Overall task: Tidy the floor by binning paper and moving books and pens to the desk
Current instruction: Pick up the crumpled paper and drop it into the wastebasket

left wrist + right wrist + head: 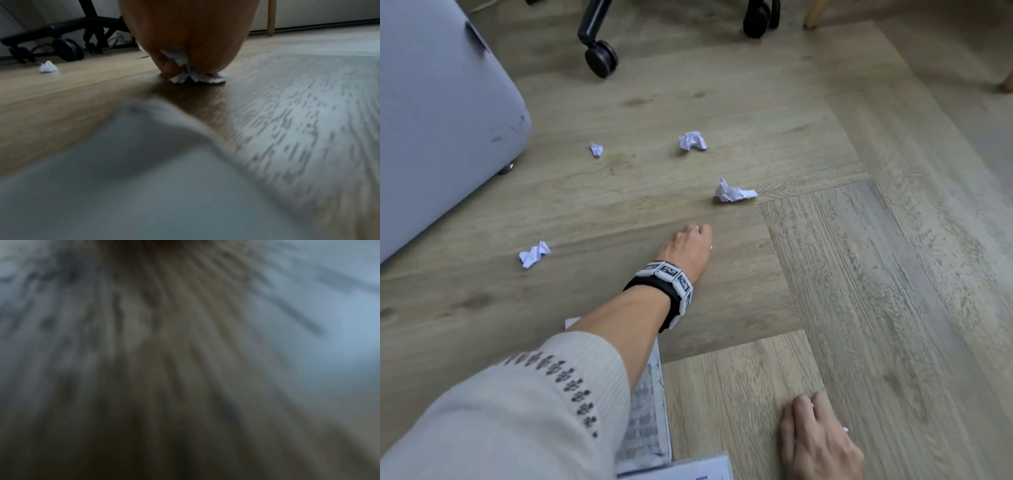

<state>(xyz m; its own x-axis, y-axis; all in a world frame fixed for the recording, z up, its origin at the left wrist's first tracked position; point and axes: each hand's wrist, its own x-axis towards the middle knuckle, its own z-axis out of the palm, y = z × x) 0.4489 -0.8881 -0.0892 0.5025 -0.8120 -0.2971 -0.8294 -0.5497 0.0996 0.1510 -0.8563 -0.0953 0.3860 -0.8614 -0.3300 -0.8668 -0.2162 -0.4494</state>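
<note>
My left hand (690, 240) reaches down to the wooden floor, and its fingers (168, 66) curl round a crumpled white paper ball (180, 60) that touches the boards. Other paper balls lie loose on the floor: one just beyond the hand (734, 193), one further off (691, 140), a small one (596, 149) and one to the left (534, 253). My right hand (815, 431) rests knuckles-down on the floor at the lower right, fingers curled, with white slivers of paper showing at its edges. A printed book (647, 411) lies under my left forearm. The right wrist view is only blurred floor.
A grey-blue rounded case on small feet (441, 120) stands at the left. An office chair's black castors (601, 58) and base (61, 32) are at the back, with a wooden leg (813, 13) beside them. Another white book edge (688, 471) shows at the bottom.
</note>
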